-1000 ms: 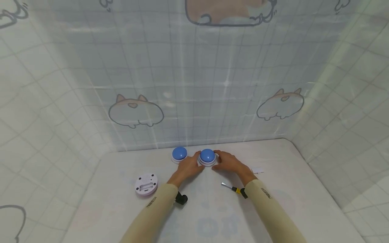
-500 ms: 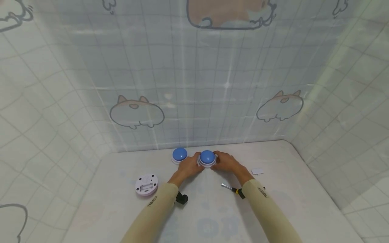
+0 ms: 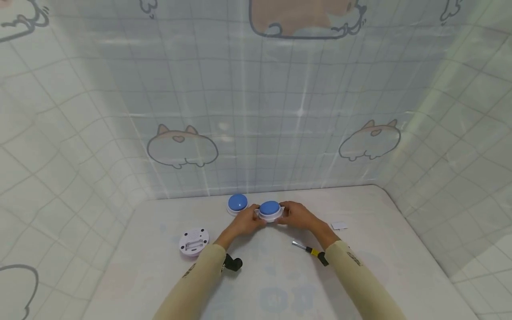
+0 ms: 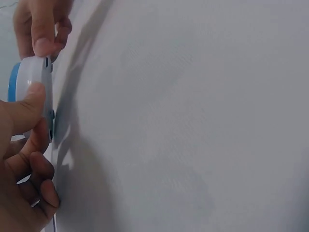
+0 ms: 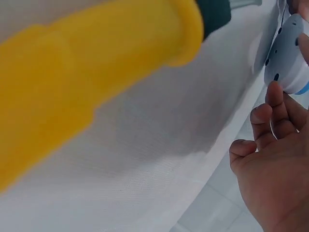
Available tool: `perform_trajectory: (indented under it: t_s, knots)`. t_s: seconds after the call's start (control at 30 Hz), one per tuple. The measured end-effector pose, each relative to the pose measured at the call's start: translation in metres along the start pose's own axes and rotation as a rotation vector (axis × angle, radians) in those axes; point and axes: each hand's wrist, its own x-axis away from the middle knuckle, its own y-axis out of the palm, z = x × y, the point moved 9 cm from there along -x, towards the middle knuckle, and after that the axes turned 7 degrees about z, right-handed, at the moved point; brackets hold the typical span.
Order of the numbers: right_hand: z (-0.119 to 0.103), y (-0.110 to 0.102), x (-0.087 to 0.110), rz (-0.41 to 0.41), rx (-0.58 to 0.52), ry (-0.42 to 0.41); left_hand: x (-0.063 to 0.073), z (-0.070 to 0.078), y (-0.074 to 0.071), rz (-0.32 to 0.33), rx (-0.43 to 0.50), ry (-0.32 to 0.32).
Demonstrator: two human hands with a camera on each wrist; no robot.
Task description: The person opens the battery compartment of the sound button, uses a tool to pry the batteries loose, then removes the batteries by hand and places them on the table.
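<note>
Both hands hold a round white push button with a blue domed top [image 3: 270, 208], near the back of the table. My left hand [image 3: 245, 221] grips its left side, the thumb [image 4: 34, 99] pressed on the white rim in the left wrist view. My right hand [image 3: 298, 215] pinches the opposite side between thumb and fingers. In the right wrist view the button's underside [image 5: 285, 50] shows, with small dark feet, tilted up off the white table. A second blue-topped button [image 3: 238, 202] stands just left of my left hand.
An upturned white button [image 3: 194, 242] with its battery compartment exposed lies at left. A yellow-and-black screwdriver [image 3: 312, 251] lies beside the right forearm, and a small white battery cover [image 3: 339, 226] farther right. Patterned sheeting [image 3: 280, 111] rises behind the table.
Both hands have closed in on the button's sides, lifted and tilted it slightly, and brought it a little toward the person. The second button, upturned button and screwdriver stay put.
</note>
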Motion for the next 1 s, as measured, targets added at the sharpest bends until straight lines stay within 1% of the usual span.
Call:
perform_trajectory:
  t_s: [0.17,0.3,0.4,0.53,0.7,0.83,0.93,1.0]
  knots:
    - [-0.007,-0.003,0.007,0.018,-0.032,-0.019,0.013,0.005,-0.008,0.005,0.087,-0.02]
    - [-0.012,-0.006,0.014,0.052,-0.07,-0.004,0.024,0.01,-0.015,0.02,0.144,-0.047]
    - [-0.015,-0.009,0.02,0.074,-0.096,0.013,0.031,0.012,-0.018,0.041,0.165,-0.06]
    - [-0.018,-0.01,0.027,0.102,-0.095,0.039,0.041,0.013,-0.018,0.06,0.202,-0.091]
    - [-0.022,-0.011,0.033,0.132,-0.093,0.056,0.05,0.01,-0.013,0.063,0.259,-0.157]
    - [-0.025,-0.014,0.036,0.163,-0.111,0.031,0.055,0.009,-0.013,0.092,0.281,-0.169]
    - [-0.027,-0.017,0.038,0.187,-0.124,0.006,0.056,0.009,-0.014,0.122,0.286,-0.166]
    - [-0.028,-0.018,0.039,0.199,-0.124,-0.002,0.057,0.007,-0.015,0.138,0.291,-0.175]
